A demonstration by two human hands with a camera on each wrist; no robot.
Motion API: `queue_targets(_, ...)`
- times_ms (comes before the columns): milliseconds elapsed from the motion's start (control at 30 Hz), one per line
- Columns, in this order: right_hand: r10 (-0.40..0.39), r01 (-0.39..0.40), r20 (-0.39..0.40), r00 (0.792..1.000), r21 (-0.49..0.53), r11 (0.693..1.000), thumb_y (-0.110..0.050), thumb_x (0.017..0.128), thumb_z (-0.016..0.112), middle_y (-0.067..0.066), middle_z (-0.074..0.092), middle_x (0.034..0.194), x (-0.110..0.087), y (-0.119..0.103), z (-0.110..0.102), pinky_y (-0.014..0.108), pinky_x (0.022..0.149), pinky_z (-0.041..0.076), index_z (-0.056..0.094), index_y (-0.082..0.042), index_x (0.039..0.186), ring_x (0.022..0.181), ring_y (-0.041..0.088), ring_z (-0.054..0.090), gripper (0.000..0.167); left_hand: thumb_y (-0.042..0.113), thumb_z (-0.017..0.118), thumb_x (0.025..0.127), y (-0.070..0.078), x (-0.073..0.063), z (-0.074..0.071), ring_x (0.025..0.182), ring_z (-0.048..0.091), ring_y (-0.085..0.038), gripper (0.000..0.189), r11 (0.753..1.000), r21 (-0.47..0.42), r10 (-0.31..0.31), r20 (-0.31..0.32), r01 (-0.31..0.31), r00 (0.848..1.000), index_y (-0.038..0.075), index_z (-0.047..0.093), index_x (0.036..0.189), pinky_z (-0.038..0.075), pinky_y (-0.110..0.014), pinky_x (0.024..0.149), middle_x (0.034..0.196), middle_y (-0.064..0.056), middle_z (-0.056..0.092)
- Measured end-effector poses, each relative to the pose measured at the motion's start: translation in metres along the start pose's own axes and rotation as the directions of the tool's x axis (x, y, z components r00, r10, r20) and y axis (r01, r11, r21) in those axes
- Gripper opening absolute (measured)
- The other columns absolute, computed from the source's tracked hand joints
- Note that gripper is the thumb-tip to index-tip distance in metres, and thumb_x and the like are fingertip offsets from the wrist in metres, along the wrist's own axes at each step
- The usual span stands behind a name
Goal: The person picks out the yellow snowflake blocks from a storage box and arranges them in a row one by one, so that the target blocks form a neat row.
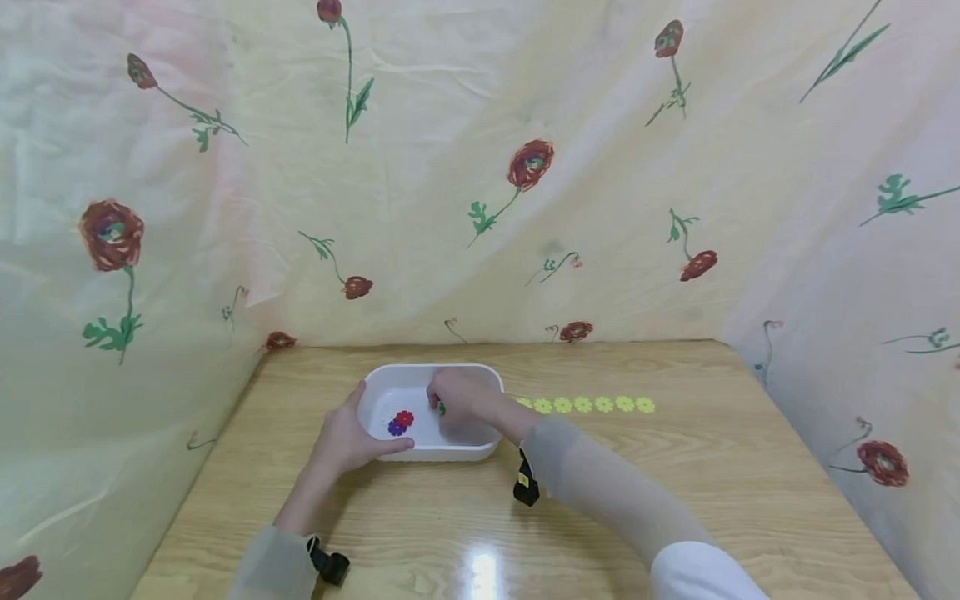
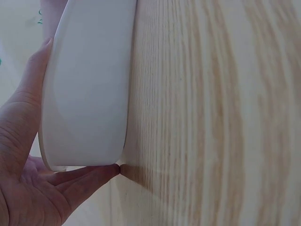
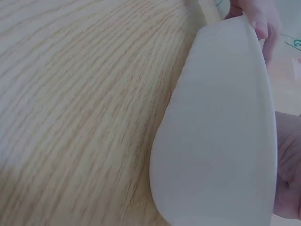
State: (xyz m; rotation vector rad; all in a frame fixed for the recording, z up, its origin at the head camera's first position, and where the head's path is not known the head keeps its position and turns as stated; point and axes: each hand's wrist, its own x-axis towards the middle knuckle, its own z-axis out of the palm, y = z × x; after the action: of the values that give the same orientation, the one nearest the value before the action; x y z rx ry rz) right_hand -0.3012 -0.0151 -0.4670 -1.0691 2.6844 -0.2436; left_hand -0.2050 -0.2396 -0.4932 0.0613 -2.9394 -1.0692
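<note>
A white plastic tub (image 1: 438,454) stands on the wooden table. My left hand (image 1: 347,437) grips its left end, the thumb lying along the front rim and the fingers along the end wall; in the left wrist view those fingers (image 2: 89,186) reach down its side to the table. My right hand (image 1: 461,396) is inside the tub at its right half, fingers curled, with a small green piece (image 1: 442,408) showing at the fingertips. Left of it on the tub floor lie a red flower-shaped piece (image 1: 405,417) and a purple one (image 1: 397,427), touching.
A straight row of yellow flower-shaped pieces (image 1: 583,404) runs along the table (image 1: 420,525) to the right of the tub, its left end behind my right forearm. Flower-printed cloth (image 1: 420,208) encloses the table at the back and both sides.
</note>
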Motion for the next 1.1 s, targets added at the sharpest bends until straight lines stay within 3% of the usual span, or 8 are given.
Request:
queue_targets(167,0.035,-0.035,0.017,0.999,-0.022,0.999,-0.002,0.085,0.08,0.001,0.074,0.12,0.0,0.005,0.001,0.031,0.097,0.06,0.08,-0.016,0.115,0.106,0.016,0.068,0.033,0.068,0.093,0.067,-0.001,0.001,-0.001,0.132,0.062,-0.044,0.141,1.0,0.009,0.005,-0.003,-0.005,1.0,-0.005,0.024,0.166,0.054,-0.059,0.111,0.16,-0.031,0.048)
queue_targets(333,0.0,0.002,0.051,0.999,-0.047,0.999,-0.005,0.087,0.081,-0.002,0.075,0.124,-0.004,0.007,-0.002,0.032,0.102,0.057,0.081,-0.022,0.12,0.112,0.015,0.066,0.037,0.063,0.094,0.07,-0.001,0.001,-0.002,0.133,0.062,-0.044,0.137,1.0,0.014,0.01,-0.01,-0.01,1.0,-0.005,0.024,0.166,0.054,-0.06,0.111,0.161,-0.031,0.048)
queue_targets(500,-0.034,0.037,0.051,0.998,-0.056,0.998,-0.003,0.088,0.08,-0.001,0.078,0.123,-0.005,0.008,-0.003,0.033,0.107,0.057,0.08,-0.02,0.121,0.115,0.017,0.069,0.037,0.064,0.094,0.07,0.0,0.001,-0.001,0.135,0.061,-0.045,0.138,1.0,0.014,0.01,-0.007,-0.01,1.0,-0.005,0.023,0.166,0.053,-0.06,0.112,0.161,-0.032,0.046)
queue_targets(833,-0.109,0.115,0.065,0.992,-0.098,0.989,-0.012,0.086,0.082,-0.004,0.075,0.113,-0.004,0.011,0.002,0.028,0.098,0.056,0.079,-0.019,0.121,0.101,0.011,0.063,0.035,0.061,0.094,0.071,0.002,0.0,0.0,0.135,0.061,-0.045,0.136,1.0,0.006,-0.003,-0.001,0.003,1.0,-0.004,0.024,0.166,0.053,-0.059,0.112,0.162,-0.031,0.046)
queue_targets(1100,-0.132,0.132,-0.007,0.991,0.023,0.991,-0.01,0.088,0.08,-0.005,0.068,0.104,0.0,0.015,0.003,0.024,0.089,0.057,0.078,-0.016,0.116,0.093,0.009,0.062,0.028,0.061,0.094,0.071,0.004,-0.001,-0.001,0.138,0.058,-0.046,0.136,1.0,0.002,-0.014,0.001,0.014,1.0,-0.004,0.023,0.167,0.052,-0.061,0.113,0.164,-0.031,0.043)
